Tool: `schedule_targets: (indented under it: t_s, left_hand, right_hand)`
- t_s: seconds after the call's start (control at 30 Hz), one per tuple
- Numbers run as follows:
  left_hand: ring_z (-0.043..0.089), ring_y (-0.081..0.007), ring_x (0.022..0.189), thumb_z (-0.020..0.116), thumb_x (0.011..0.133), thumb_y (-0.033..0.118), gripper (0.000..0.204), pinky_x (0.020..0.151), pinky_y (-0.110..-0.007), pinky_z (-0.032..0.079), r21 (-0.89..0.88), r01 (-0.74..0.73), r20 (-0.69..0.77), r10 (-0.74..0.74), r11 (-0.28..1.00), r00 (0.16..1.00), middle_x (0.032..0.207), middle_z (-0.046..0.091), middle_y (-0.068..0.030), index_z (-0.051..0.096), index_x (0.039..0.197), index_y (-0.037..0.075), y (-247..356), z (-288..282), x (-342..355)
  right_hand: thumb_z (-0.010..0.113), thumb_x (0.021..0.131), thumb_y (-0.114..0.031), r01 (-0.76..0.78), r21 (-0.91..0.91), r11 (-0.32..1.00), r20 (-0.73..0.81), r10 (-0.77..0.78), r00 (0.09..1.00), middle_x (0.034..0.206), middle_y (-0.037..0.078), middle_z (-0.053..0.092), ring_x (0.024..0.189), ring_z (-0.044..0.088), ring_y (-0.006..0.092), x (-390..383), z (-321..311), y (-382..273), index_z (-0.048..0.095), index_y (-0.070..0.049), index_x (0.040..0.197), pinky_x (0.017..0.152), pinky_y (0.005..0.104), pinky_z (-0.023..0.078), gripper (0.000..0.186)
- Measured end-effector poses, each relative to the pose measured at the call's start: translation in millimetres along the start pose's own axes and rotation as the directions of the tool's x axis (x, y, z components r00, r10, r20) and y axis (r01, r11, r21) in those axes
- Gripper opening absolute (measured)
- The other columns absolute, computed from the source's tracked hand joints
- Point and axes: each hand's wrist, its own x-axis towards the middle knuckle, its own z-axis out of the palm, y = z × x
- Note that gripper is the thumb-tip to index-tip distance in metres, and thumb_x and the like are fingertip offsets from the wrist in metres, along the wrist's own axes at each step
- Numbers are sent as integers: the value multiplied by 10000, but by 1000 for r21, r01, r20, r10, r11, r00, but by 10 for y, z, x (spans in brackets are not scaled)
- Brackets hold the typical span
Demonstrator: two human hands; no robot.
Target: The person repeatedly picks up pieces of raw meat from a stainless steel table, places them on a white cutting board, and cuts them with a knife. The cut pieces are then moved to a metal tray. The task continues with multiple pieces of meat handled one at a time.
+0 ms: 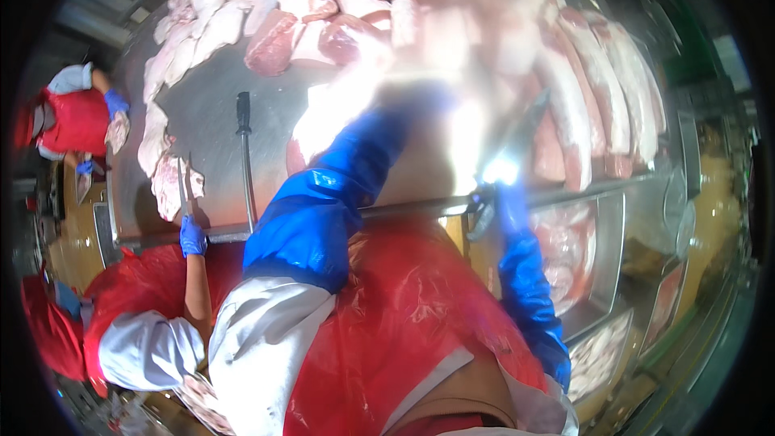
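A large pale slab of meat (416, 178) lies at the table's near edge, partly lost in glare. My left hand (424, 101), in a blue glove, reaches over it; glare and blur hide the fingers. A blue sleeve covers that forearm. To the right, my right hand (513, 208), also gloved, is closed around a knife (525, 133). Its blade points up and away, tip near the long strips of pork (565, 109). Bright light washes out the knife's lower part. Beside this hand is a dark curved thing (482, 218) that I cannot make out.
A sharpening steel (246, 145) lies on the metal table (210, 105). Meat pieces (347, 32) and fatty trimmings (214, 12) cover its far side. At left, a co-worker's gloved hand (192, 236) holds a knife; another person (77, 117) stands beyond. A meat-filled metal bin (611, 254) is below right.
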Motion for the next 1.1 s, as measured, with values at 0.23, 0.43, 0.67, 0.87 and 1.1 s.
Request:
schedule_targets:
  t_s: [0.23,0.43,0.67,0.87,1.1]
  left_hand:
    - [643,-203,1028,676,924,363,541,828,-336,518,-730,617,334,-635,293,697,1207,653,-97,540,1342,47,1221,158,-591]
    - [584,-120,1122,631,971,350,497,802,-298,505,-996,34,91,-802,-88,591,1185,626,-20,528,1373,76,1625,-1969,-399]
    - [545,-375,1291,673,884,551,916,1128,-429,383,-422,775,-140,-878,471,458,1495,470,-241,316,1544,27,-652,-2264,-891]
    - [481,-384,1249,636,888,533,680,1039,-510,393,-91,728,-310,-714,680,628,1331,507,-230,496,1390,96,-1216,-1851,-986]
    - [272,-532,1431,800,734,495,1060,1135,-603,294,-89,772,-302,-756,629,581,1576,224,-326,266,1582,150,74,-1333,-1448]
  right_hand:
    - [600,997,-208,208,-164,964,38,-204,978,1091,45,634,972,575,115,499,106,-36,574,-24,1257,868,279,477,320]
    - [585,981,-182,408,-463,787,265,-317,911,1080,64,633,955,585,141,758,1631,-1183,572,9,1250,853,303,492,330]
    - [572,980,-169,315,-52,948,231,-296,927,972,60,620,796,613,148,1071,2276,-1410,555,-12,1213,696,307,533,282]
    - [525,1035,-156,149,-142,979,140,-129,982,1068,100,638,923,696,236,299,1171,-263,483,-12,1331,739,348,574,332]
    - [584,995,-348,17,-142,990,70,-7,997,877,118,625,682,584,202,401,-266,587,514,-110,1078,599,325,504,261]
